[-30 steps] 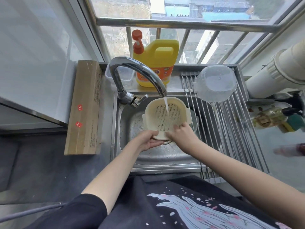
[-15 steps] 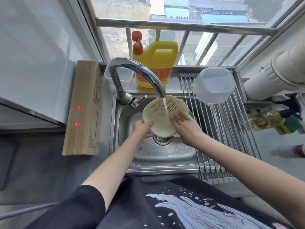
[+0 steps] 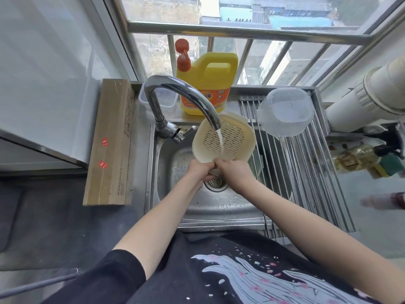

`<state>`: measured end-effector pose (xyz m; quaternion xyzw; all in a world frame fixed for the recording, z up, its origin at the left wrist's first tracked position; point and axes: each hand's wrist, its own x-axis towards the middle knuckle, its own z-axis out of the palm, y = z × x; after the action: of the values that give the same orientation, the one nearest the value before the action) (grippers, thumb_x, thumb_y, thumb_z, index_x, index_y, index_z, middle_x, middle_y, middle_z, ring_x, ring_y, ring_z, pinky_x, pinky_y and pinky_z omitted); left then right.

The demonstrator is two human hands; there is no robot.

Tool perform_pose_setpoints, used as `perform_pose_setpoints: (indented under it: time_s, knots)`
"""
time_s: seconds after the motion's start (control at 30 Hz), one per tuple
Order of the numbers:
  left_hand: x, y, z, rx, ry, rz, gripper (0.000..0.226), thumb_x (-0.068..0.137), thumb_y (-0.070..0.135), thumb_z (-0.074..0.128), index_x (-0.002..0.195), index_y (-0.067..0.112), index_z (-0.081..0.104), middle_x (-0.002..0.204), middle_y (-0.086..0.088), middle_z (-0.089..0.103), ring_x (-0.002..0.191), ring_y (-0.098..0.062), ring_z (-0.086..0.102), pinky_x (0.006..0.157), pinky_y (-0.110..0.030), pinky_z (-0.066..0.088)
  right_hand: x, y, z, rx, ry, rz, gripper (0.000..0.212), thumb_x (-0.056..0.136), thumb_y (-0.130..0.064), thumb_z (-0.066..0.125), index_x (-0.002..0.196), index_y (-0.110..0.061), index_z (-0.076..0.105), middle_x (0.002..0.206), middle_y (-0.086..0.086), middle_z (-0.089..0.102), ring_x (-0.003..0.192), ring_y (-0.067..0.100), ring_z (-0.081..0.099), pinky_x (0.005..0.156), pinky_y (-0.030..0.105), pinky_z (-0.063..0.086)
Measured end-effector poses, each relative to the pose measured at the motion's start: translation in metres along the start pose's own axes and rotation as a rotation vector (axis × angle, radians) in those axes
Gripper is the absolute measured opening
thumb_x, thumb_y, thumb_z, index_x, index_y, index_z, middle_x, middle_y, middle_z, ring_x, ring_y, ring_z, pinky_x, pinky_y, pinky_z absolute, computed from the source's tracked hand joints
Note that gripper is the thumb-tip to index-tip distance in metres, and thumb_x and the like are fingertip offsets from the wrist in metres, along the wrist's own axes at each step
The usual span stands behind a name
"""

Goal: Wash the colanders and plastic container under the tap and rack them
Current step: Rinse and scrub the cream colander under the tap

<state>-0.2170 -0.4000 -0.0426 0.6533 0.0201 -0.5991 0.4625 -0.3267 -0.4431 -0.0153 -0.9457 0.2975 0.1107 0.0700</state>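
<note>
Colander (image 3: 225, 139): I see it tilted up on edge over the sink (image 3: 171, 172), its perforated inside facing me, under the tap (image 3: 179, 93) stream.
Left hand (image 3: 200, 171): fingers curled round its lower rim.
Right hand (image 3: 235, 172): gripping the same lower rim, touching the left.
Container (image 3: 285, 111): clear plastic, upside down on the rack (image 3: 306, 163), right of both hands.

One colander (image 3: 228, 139), two clear containers (image 3: 285, 111) (image 3: 161, 99), one detergent jug (image 3: 208, 84), one tap (image 3: 175, 95).

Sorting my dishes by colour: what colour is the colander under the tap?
Cream, a pale yellow; the colander shows clearly in the head view.
</note>
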Motion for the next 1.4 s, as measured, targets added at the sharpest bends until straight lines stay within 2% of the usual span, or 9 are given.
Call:
perform_pose_setpoints:
  time_s: [0.13,0.37,0.47,0.6,0.73,0.9,1.07,1.23,1.4]
  knots:
    - [0.000,0.004,-0.009,0.045,0.105,-0.022,0.034,0.078,-0.005,0.069,0.110,-0.003,0.057,0.113,-0.023,0.064,0.086,-0.032,0.068,0.042,-0.027,0.056,-0.008,0.026,0.001,-0.216,0.070,-0.150,0.017,0.058,-0.009,0.080,0.063,-0.015,0.066,0.052,-0.001,0.065,0.049,0.017,0.063,0.079,0.035,0.051]
    - [-0.005,0.016,-0.025,0.342,0.193,0.080,0.015,0.084,0.002,0.059,0.099,0.006,0.061,0.106,-0.015,0.065,0.059,-0.023,0.066,0.049,-0.036,0.059,-0.019,0.032,0.007,-0.301,0.055,-0.032,0.047,0.073,-0.003,0.068,0.119,-0.003,0.061,0.127,0.015,0.061,0.129,0.028,0.047,0.115,0.058,0.011]
    - [-0.011,0.016,-0.030,0.408,0.179,0.054,0.015,0.085,0.002,0.052,0.098,0.002,0.060,0.102,-0.020,0.067,0.053,-0.028,0.068,0.038,-0.029,0.054,-0.023,0.036,0.000,-0.432,-0.135,0.072,0.076,0.085,-0.007,0.060,0.149,-0.006,0.020,0.158,0.010,0.015,0.148,0.022,0.000,0.105,0.062,-0.021]
    - [-0.011,0.020,-0.026,0.589,0.131,0.029,0.021,0.083,-0.001,0.043,0.100,-0.001,0.056,0.089,-0.026,0.067,0.047,-0.027,0.068,0.032,-0.022,0.046,-0.015,0.026,-0.007,-0.459,-0.229,0.192,0.094,0.086,-0.018,0.061,0.151,-0.007,-0.006,0.160,0.014,0.001,0.147,0.025,-0.009,0.095,0.066,-0.030]
    - [-0.005,0.026,-0.031,0.827,0.044,-0.034,0.020,0.086,-0.002,0.040,0.103,-0.006,0.050,0.052,-0.020,0.064,0.038,-0.022,0.063,0.033,-0.022,0.047,-0.006,0.024,-0.004,-0.510,-0.316,-0.161,0.100,0.085,-0.027,0.060,0.151,-0.021,-0.015,0.159,0.007,-0.007,0.146,0.024,-0.012,0.097,0.071,-0.024]
    - [-0.004,0.032,-0.045,0.871,-0.057,-0.109,0.015,0.089,-0.001,0.045,0.104,-0.003,0.048,0.068,-0.017,0.060,0.030,-0.011,0.055,0.030,-0.011,0.034,0.019,0.035,-0.026,-0.060,-0.787,-0.118,0.109,0.071,-0.076,0.055,0.152,-0.031,-0.001,0.159,-0.001,0.008,0.145,0.025,-0.018,0.109,0.055,-0.023]
    - [0.004,0.023,-0.058,0.847,-0.070,-0.211,0.018,0.088,0.002,0.048,0.104,-0.002,0.051,0.064,-0.014,0.056,0.034,-0.010,0.047,0.031,-0.012,0.027,0.038,0.032,-0.056,0.401,-0.949,0.061,0.086,0.079,-0.062,0.061,0.150,-0.029,0.025,0.153,0.001,0.029,0.144,0.027,0.016,0.118,0.047,0.013]
    - [0.001,0.016,-0.053,0.786,-0.189,-0.327,0.013,0.091,0.007,0.047,0.098,-0.003,0.053,0.057,-0.013,0.060,0.036,-0.009,0.050,0.031,-0.015,0.033,0.047,0.013,-0.030,1.039,-0.497,0.745,0.007,0.092,-0.016,0.047,0.091,-0.010,0.050,0.093,0.005,0.054,0.084,0.016,0.054,0.080,0.028,0.044]
    - [-0.006,0.008,-0.045,0.714,-0.253,-0.360,0.012,0.090,0.010,0.050,0.096,0.000,0.053,0.048,-0.007,0.059,0.042,-0.010,0.046,0.035,-0.015,0.033,0.057,-0.005,-0.031,2.065,-0.220,1.181,0.033,0.095,-0.010,0.039,0.127,-0.004,0.045,0.142,0.015,0.025,0.133,0.033,0.029,0.109,0.039,0.028]
